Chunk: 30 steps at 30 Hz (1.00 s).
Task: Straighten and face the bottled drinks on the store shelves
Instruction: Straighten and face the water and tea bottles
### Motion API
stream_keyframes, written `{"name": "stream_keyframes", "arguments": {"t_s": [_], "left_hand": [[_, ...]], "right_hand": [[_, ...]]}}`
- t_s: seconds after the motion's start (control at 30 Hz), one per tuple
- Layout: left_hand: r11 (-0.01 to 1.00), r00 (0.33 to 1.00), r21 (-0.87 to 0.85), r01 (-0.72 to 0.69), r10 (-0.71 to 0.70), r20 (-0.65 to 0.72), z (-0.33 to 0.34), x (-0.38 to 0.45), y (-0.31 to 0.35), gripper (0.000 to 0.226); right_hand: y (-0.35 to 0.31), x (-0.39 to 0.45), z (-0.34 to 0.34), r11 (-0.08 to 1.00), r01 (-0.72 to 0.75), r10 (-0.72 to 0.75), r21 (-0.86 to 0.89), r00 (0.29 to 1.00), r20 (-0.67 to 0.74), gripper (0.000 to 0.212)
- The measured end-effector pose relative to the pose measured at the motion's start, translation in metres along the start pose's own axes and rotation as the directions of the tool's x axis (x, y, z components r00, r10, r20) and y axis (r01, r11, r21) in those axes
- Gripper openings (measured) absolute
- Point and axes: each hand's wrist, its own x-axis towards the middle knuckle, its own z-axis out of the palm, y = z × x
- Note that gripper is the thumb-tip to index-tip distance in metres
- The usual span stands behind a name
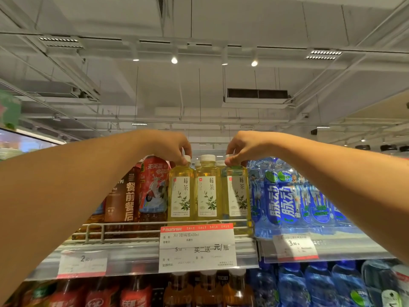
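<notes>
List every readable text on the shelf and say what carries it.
"莓茶": each of three tea bottles
"脉动": blue bottles
"餐前餐后": brown bottle
"many", "SALE", "420ml", "5.00", "买二送一": sale tag
"2.00": left tag
"3.90": right tag
Fine print on tags and bottles: too small to read.

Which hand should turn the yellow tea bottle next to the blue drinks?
The right hand. It already pinches that right tea bottle by the cap, beside the blue bottles. The left hand is busy holding the left tea bottle.
</notes>
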Motion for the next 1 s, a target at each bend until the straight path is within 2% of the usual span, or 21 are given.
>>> {"name": "stream_keyframes", "arguments": {"t_s": [0.23,0.43,0.57,0.77,1.0], "left_hand": [[1.000,1.000,-0.026,-0.004,0.004,-0.005,0.000,-0.002,-0.006,0.037],[0.994,0.999,0.102,-0.040,0.036,0.036,-0.005,-0.002,0.007,0.034],[0.994,0.998,0.107,-0.034,0.029,0.052,-0.006,-0.001,0.012,0.036],[0.987,0.980,-0.002,-0.159,0.158,-0.121,0.005,0.011,0.029,0.047],[0.981,0.976,-0.047,-0.190,0.183,-0.116,0.020,0.018,0.041,0.036]], "right_hand": [[-0.008,-0.003,0.005,0.997,-0.016,0.014,-0.069,0.999,-0.039,0.028],[-0.016,0.001,0.002,0.980,-0.047,0.051,-0.192,0.999,0.018,0.027],[-0.018,0.000,0.002,0.977,-0.053,0.058,-0.208,0.998,0.021,0.024],[-0.019,-0.003,0.005,0.974,-0.060,0.059,-0.220,0.998,-0.012,0.021],[-0.018,-0.004,0.004,0.973,-0.048,0.048,-0.225,0.999,-0.004,0.021]]}}
